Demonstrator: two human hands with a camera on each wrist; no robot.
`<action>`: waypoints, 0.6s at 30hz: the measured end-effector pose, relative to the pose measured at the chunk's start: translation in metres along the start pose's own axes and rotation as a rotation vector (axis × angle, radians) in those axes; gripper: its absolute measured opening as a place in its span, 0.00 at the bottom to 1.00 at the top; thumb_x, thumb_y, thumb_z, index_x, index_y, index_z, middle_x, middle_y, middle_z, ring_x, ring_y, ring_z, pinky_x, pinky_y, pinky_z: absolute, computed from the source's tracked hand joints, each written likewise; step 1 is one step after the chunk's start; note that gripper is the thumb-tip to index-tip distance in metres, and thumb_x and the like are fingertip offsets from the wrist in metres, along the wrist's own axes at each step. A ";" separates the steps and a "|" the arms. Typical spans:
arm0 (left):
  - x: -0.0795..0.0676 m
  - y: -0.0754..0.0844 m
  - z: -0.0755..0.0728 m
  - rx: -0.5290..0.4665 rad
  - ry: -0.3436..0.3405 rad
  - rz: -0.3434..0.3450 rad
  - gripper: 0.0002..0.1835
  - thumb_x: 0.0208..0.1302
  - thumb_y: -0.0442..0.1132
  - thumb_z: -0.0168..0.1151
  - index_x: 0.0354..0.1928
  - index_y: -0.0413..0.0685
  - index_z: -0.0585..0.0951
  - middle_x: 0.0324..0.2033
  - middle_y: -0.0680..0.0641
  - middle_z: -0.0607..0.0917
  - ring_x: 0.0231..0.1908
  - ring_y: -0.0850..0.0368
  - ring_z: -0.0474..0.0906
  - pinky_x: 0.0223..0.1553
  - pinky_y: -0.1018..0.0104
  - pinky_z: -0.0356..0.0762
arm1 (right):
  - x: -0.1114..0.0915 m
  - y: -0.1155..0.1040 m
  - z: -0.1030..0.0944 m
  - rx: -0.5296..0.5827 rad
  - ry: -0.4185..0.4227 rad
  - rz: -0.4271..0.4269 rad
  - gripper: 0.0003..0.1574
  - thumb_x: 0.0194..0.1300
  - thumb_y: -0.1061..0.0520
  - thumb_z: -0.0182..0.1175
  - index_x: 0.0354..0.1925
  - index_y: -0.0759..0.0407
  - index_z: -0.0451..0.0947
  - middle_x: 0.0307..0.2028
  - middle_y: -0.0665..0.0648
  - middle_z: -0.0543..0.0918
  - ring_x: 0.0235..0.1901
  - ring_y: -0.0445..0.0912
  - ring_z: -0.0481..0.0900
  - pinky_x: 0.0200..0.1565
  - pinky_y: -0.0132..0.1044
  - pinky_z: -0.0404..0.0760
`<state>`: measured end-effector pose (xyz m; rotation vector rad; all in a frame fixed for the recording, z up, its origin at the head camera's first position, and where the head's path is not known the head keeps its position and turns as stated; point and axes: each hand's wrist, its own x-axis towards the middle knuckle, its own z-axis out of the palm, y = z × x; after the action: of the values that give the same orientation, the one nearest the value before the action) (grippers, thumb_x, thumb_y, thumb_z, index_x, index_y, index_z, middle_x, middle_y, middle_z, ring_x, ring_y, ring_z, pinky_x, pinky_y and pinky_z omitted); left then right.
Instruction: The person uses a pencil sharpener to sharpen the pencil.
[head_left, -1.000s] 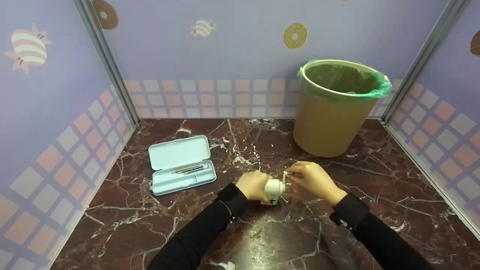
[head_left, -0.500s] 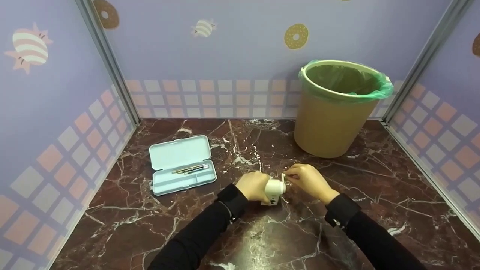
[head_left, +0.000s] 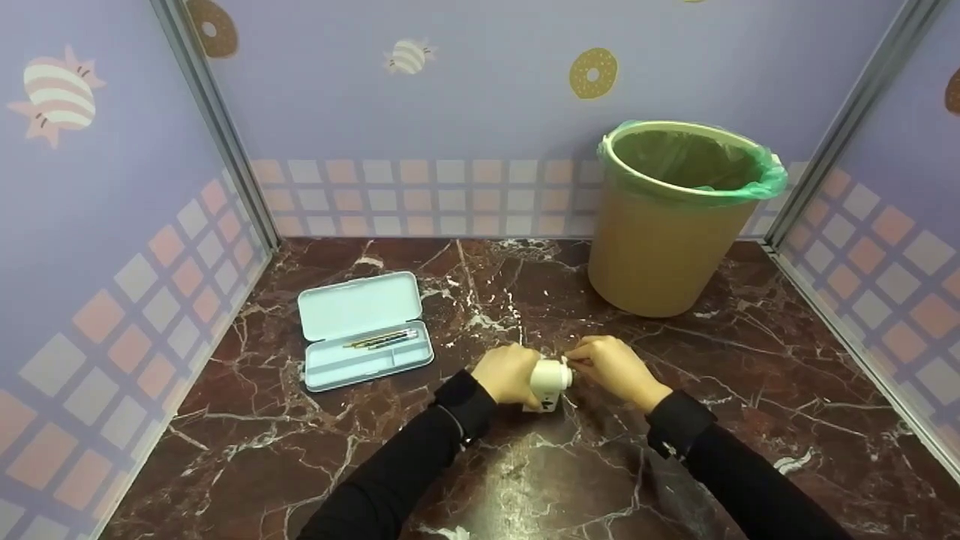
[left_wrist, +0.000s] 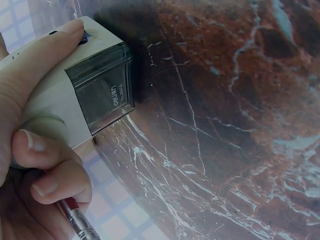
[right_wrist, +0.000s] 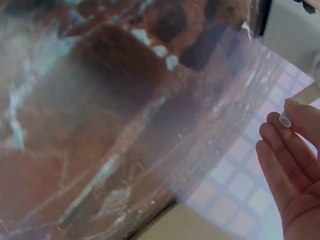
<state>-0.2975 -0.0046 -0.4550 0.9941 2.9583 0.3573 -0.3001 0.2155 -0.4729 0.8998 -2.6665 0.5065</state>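
A white crank pencil sharpener stands on the dark marbled surface, and my left hand grips it from the left. In the left wrist view the thumb lies along its top, beside the see-through shavings drawer. The curled fingers of that hand also hold a dark red pencil, its metal end pointing out of the palm. My right hand pinches the crank handle between thumb and fingertips on the sharpener's right side. Most of the pencil is hidden by the left hand.
An open light blue pencil case with several pencils in it lies to the left. A tall tan bin with a green liner stands at the back right. Patterned lilac walls enclose the surface.
My right hand has moved slightly lower and nearer to me, turning the crank from its upright position. My left hand and the sharpener have stayed almost in place.
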 end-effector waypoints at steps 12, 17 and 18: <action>-0.001 -0.001 0.002 0.001 0.020 0.005 0.22 0.38 0.49 0.84 0.34 0.47 0.85 0.30 0.48 0.90 0.31 0.51 0.86 0.31 0.58 0.84 | -0.006 -0.001 0.009 -0.016 -0.035 -0.031 0.07 0.58 0.64 0.71 0.37 0.60 0.91 0.33 0.58 0.90 0.33 0.51 0.88 0.40 0.46 0.87; -0.001 0.000 0.001 0.010 0.026 0.000 0.22 0.38 0.49 0.84 0.34 0.47 0.86 0.30 0.47 0.90 0.31 0.51 0.86 0.31 0.58 0.84 | -0.007 0.001 0.011 0.032 -0.057 -0.057 0.05 0.58 0.65 0.70 0.27 0.59 0.86 0.27 0.55 0.87 0.28 0.48 0.85 0.34 0.43 0.84; -0.001 0.000 0.001 0.015 0.026 -0.004 0.23 0.38 0.50 0.84 0.34 0.47 0.85 0.30 0.47 0.90 0.31 0.51 0.86 0.31 0.58 0.83 | -0.008 0.001 0.011 0.044 -0.063 -0.059 0.06 0.58 0.65 0.69 0.25 0.59 0.85 0.27 0.55 0.87 0.27 0.48 0.85 0.33 0.43 0.84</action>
<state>-0.2967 -0.0045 -0.4562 0.9924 2.9896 0.3518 -0.2960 0.2155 -0.4861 1.0197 -2.6856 0.5337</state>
